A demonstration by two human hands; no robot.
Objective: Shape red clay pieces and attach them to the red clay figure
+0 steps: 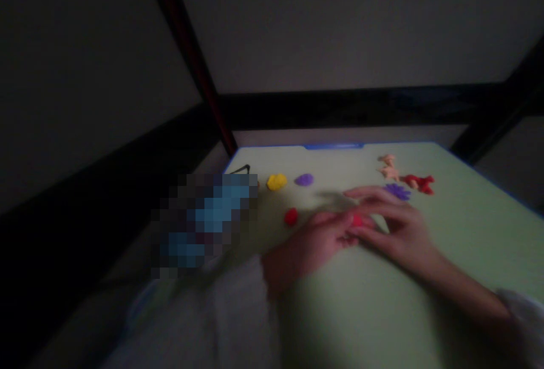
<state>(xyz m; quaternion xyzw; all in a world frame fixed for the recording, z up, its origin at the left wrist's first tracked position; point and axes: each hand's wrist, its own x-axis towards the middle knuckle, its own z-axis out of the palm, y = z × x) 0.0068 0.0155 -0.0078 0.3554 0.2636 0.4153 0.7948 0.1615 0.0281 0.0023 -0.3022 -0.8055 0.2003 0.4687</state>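
On a pale green board point(446, 244), my left hand point(310, 244) and my right hand point(395, 227) meet around a small red lump of clay point(357, 221). Fingertips of both hands pinch it just above the board. My right hand's other fingers stretch out over the board. The picture is dim and blurred, so finer detail of the grip is lost.
Other clay pieces lie on the board: a red lump point(291, 216), a yellow lump point(276, 182), a purple lump point(304, 179), a purple flower shape point(398, 191), a red figure point(420, 182) and a pink figure point(389, 167). Dark frame bars point(340, 105) surround the board.
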